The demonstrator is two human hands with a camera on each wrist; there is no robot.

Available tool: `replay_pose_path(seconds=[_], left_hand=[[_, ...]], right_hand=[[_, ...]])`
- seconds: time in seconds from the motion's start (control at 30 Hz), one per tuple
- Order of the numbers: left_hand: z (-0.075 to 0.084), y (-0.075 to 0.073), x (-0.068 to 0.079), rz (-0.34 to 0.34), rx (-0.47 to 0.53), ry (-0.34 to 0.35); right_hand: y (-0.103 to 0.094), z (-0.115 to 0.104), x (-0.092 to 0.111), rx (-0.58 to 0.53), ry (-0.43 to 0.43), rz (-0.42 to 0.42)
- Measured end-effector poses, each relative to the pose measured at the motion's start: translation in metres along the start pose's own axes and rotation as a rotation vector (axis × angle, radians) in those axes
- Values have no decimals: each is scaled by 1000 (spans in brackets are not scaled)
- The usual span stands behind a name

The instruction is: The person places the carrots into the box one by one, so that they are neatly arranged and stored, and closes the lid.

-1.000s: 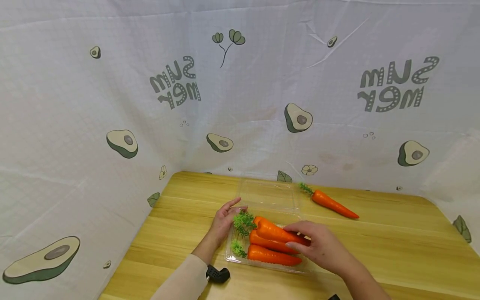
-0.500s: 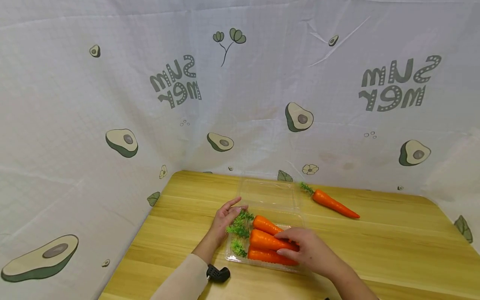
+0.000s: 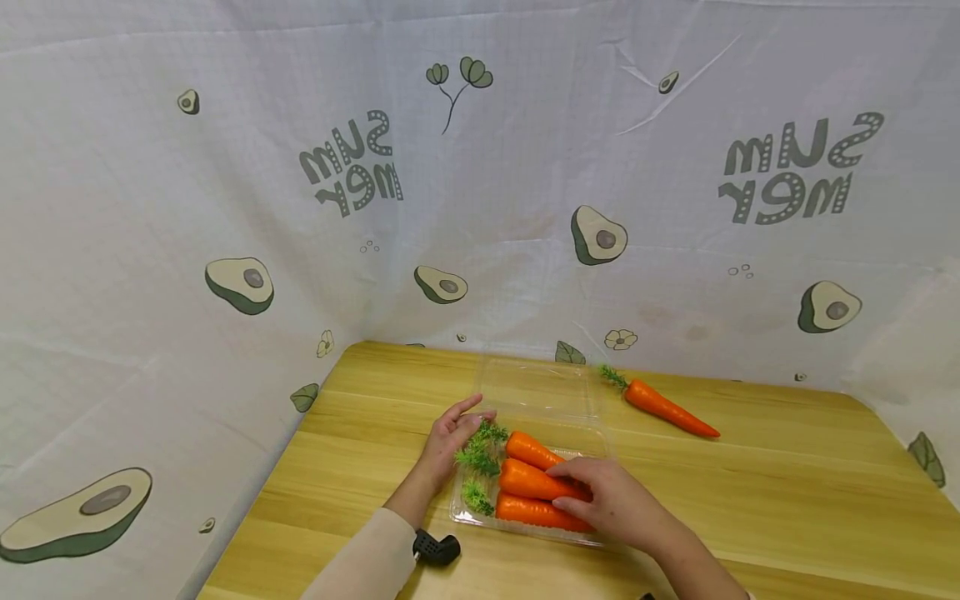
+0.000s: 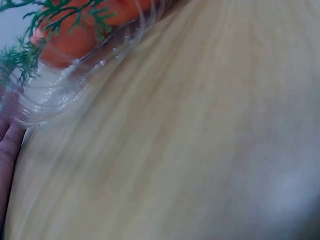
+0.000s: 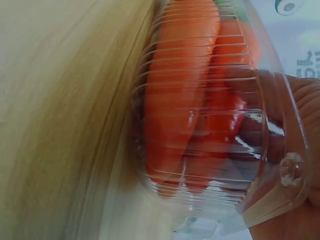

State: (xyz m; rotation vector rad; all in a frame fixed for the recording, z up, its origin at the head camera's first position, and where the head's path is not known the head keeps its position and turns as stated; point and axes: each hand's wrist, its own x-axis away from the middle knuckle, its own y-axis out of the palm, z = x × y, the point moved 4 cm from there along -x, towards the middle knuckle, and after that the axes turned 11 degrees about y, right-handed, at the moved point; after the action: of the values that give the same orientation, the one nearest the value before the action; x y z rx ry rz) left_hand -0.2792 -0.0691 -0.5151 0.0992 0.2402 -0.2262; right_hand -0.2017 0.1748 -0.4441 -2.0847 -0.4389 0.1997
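Three orange carrots with green leafy tops lie side by side in a clear plastic clamshell box [image 3: 480, 522], tips to the right. My right hand [image 3: 626, 504] holds the middle carrot [image 3: 525, 480], thumb on its near side and fingers on its far side, covering its tip. Behind it lies the back carrot [image 3: 528, 449], and in front the near carrot [image 3: 534, 511], which shows through the ribbed wall in the right wrist view. My left hand [image 3: 446, 439] rests at the box's back left corner, fingers extended beside the leafy tops [image 3: 480, 454].
The box's clear lid [image 3: 536, 388] lies folded back on the wooden table [image 3: 750, 500]. Another carrot [image 3: 667, 408] lies to the right of the lid. A white cloth [image 3: 510, 183] with avocado prints hangs behind and along the sides. A black device [image 3: 437, 548] sits at my left wrist.
My right hand has brought the carrot it holds down and toward me, from over the back carrot into the middle between the other two. The left hand has stayed put.
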Motion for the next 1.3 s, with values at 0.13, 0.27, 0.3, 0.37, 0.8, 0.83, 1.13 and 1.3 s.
replay_pose_path(seconds=[0.13,0.27,0.3,0.37,0.8,0.83,1.13,1.3], left_hand=[[1,0,0,4,18,8],[0,1,0,7,30,4],[0,1,0,7,30,3],[1,1,0,6,33,4],[2,1,-1,2,60,26],[2,1,-2,1,59,25],[0,0,-2,-7,36,36],[1,1,-2,-13,44,36]], right_hand=[[1,0,-1,28,-4,3],[1,0,-1,42,2,3],[1,0,-1,44,3,3],[1,-1,-1,49,2,4],[-22,6,2,-60,74,14],[-26,7,2,-70,64,29],[-56,26,-2,-36,32,226],[-69,40,-5,-20,45,300]])
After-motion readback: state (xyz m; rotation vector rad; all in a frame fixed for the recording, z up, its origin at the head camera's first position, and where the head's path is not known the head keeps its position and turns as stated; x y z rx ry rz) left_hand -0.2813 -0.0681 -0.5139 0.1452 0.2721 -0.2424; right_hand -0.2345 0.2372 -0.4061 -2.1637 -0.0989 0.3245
